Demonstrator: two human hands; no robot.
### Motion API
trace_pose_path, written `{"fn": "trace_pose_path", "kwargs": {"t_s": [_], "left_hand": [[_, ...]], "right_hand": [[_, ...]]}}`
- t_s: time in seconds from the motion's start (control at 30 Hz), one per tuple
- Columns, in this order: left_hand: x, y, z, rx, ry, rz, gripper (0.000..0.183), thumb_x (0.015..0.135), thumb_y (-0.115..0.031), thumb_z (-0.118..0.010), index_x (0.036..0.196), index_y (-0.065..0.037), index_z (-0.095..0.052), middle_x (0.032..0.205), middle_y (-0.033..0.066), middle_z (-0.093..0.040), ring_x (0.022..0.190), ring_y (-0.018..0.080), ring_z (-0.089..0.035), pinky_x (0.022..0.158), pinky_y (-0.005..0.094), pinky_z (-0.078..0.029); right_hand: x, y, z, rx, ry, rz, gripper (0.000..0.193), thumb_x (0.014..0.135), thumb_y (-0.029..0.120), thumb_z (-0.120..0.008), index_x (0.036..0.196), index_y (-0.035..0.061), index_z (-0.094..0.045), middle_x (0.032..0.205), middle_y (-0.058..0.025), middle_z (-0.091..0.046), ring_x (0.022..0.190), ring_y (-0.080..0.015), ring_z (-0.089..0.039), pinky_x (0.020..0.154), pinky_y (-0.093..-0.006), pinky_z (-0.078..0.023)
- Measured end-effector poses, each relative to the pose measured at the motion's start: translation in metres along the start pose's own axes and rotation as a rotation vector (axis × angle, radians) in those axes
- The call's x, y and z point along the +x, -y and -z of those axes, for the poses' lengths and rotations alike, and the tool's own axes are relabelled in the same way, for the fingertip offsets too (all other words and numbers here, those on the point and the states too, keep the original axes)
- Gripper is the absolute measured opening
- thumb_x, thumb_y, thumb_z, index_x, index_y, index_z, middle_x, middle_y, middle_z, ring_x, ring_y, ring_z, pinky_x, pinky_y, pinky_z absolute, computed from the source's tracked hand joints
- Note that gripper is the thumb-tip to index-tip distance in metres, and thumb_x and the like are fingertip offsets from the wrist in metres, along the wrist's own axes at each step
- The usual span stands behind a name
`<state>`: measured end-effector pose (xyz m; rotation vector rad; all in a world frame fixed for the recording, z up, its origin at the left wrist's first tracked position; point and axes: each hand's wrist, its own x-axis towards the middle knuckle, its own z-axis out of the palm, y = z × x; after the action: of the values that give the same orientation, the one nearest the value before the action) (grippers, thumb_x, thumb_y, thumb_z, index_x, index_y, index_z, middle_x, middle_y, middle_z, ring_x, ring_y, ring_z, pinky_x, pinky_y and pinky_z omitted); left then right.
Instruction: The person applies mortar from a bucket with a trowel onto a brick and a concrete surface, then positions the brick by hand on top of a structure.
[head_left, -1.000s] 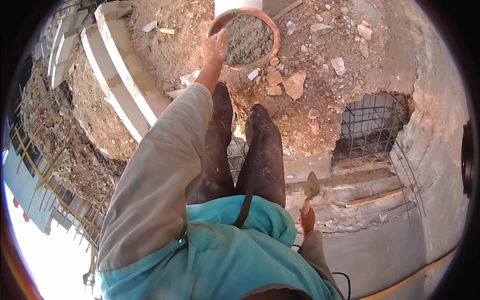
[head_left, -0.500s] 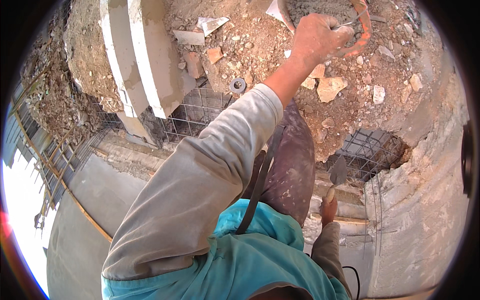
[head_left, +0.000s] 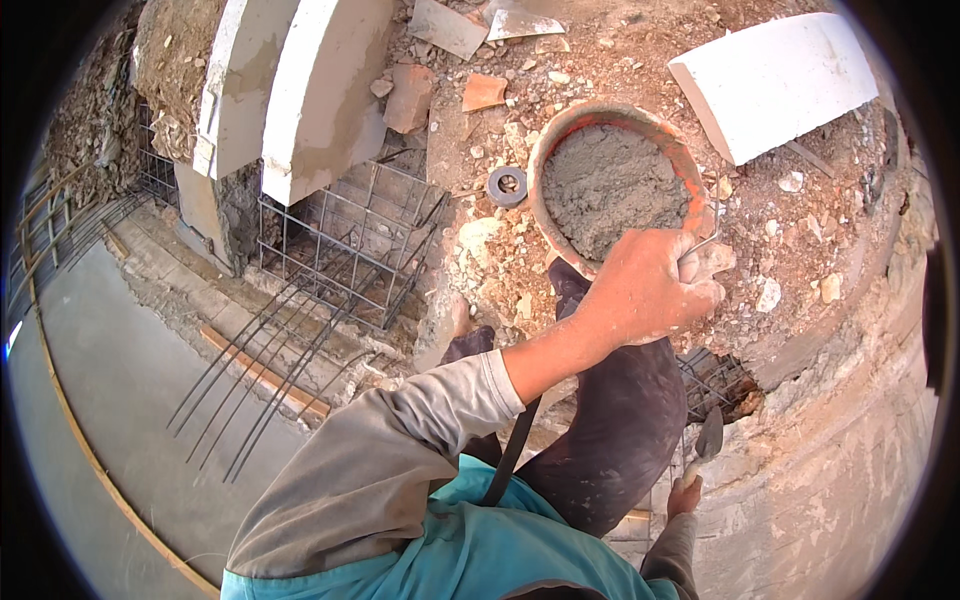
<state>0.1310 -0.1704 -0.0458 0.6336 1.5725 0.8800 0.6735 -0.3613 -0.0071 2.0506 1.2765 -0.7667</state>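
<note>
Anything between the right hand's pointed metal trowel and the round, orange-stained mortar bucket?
Yes: in this view the bare left hand, gripping the thin metal handle, lies between the trowel and the bucket. Actual depth is unclear.

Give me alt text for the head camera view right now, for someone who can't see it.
A person's left hand grips the wire handle of a round bucket of grey mortar-like mix, and the right hand holds a trowel. Around them are white curved blocks, steel mesh and rubble.

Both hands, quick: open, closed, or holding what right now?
Left hand: closed on the wire handle of the bucket.
Right hand: closed, holding the trowel.
</note>
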Motion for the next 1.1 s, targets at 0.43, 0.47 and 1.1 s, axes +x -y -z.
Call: {"fn": "trace_pose_path", "kwargs": {"t_s": [0.43, 0.47, 1.1], "left_hand": [[-0.220, 0.147, 0.113, -0.143, -0.189, 0.102, 0.036, 0.075, -0.018, -0.073, 0.061, -0.008, -0.042, 0.058, -0.0027, -0.041, 0.057, 0.0064, -0.039, 0.050, 0.0275, -0.035], [-0.234, 0.146, 0.117, -0.121, -0.213, 0.124, 0.036, 0.071, -0.022, -0.074, 0.060, -0.001, -0.046, 0.056, 0.0087, -0.050, 0.055, 0.0153, -0.047, 0.055, 0.0371, -0.043], [-0.256, 0.174, 0.029, -0.035, -0.058, -0.100, 0.034, 0.072, -0.028, -0.070, 0.067, 0.003, -0.057, 0.061, 0.0197, -0.056, 0.057, 0.0342, -0.056, 0.061, 0.0435, -0.047]], "right_hand": [[-0.061, -0.073, -0.223, 0.215, -0.067, 0.164, 0.040, 0.085, 0.021, -0.068, 0.116, 0.0005, -0.054, 0.104, -0.0185, -0.065, 0.093, -0.0303, -0.064, 0.079, -0.0423, -0.050], [-0.081, -0.072, -0.235, 0.224, -0.063, 0.164, 0.040, 0.085, 0.021, -0.068, 0.117, 0.0005, -0.054, 0.104, -0.0184, -0.065, 0.093, -0.0300, -0.064, 0.080, -0.0420, -0.050], [-0.161, 0.078, -0.153, 0.472, -0.533, 0.502, 0.042, 0.094, 0.021, -0.062, 0.126, -0.0048, -0.051, 0.115, -0.0186, -0.058, 0.104, -0.0292, -0.056, 0.095, -0.0373, -0.043]]}}
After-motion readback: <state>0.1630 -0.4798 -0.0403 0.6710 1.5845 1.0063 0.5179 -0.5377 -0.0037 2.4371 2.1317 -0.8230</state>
